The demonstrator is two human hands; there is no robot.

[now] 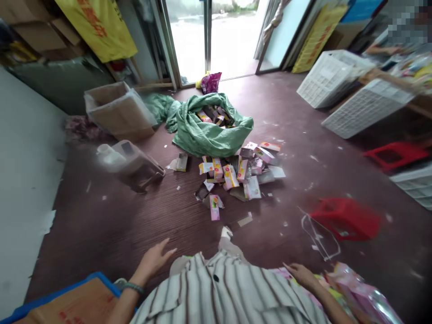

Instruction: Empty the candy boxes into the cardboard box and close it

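Observation:
My left hand [155,260] is held out over the floor with its fingers apart and nothing in it. On that wrist is a dark bracelet [134,287], and below the forearm lies a cardboard box with a blue edge [67,302]. My right hand [301,274] hangs beside my striped shirt [222,292], its fingers loosely stretched, near shiny pink and yellow packages [359,292]. Ahead on the floor, small pink printed boxes [230,176] lie in a loose heap, several of them torn or flattened. Behind them stands an open green sack [205,137] filled with similar boxes.
Red plastic stools [347,219] and white crates [367,108] are on the right, with a person working behind them. A loop of white strap [317,238] lies by the near stool. An open carton [118,108] stands left of the sack. Glass doors [185,40] are behind.

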